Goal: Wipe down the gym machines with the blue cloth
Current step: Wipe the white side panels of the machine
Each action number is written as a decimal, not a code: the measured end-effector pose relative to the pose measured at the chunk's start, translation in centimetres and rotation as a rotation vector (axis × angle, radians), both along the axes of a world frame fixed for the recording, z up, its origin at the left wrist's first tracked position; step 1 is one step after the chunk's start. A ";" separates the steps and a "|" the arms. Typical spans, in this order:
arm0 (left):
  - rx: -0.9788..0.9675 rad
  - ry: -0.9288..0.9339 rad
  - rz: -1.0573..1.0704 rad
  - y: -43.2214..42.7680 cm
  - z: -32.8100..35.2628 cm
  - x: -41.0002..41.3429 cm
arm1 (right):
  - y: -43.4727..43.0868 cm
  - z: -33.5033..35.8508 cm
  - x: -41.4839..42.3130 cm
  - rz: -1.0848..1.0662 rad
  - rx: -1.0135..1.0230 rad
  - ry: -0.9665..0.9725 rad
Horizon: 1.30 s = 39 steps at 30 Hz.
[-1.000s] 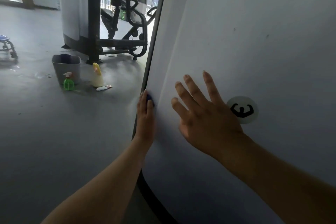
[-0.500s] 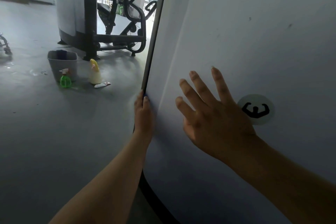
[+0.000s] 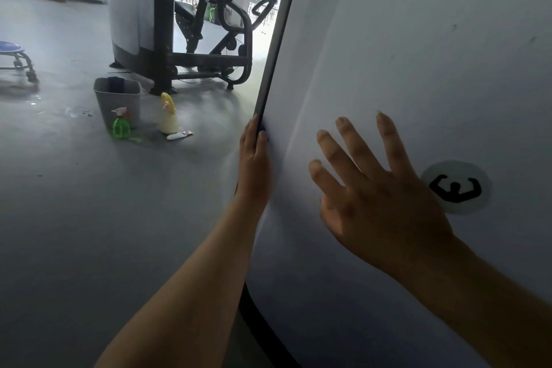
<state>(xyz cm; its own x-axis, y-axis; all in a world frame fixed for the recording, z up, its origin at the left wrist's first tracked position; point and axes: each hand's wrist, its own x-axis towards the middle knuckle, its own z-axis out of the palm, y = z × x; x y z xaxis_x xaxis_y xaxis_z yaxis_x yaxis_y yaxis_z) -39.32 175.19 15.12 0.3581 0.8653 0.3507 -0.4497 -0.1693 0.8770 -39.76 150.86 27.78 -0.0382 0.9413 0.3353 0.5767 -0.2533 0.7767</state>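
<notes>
A tall white curved machine panel with a dark left edge fills the right of the view. My left hand lies along that edge with straight fingers and presses the blue cloth against it; only a sliver of cloth shows at the fingertips. My right hand rests flat on the panel with fingers spread, just left of a round grey sticker with a black mark. It holds nothing.
On the grey floor to the left stand a grey bin, a green spray bottle, a yellow-topped bottle and a small tube. Behind them is a black exercise machine. A blue stool stands at the far left.
My left hand has slid a little up the panel's dark edge with the cloth under it. My right hand stays flat on the panel.
</notes>
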 end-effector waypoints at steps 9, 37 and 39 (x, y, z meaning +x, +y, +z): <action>-0.186 0.165 -0.039 1.9 -7.5 0.2 | -0.1 -0.2 0.3 0.026 0.021 0.014; -0.242 0.020 -0.030 3.3 -9.1 1.7 | -0.2 -0.8 0.8 0.051 0.048 0.034; -0.197 0.060 -0.033 3.0 -10.0 1.2 | -0.2 -0.9 0.9 0.053 0.047 0.034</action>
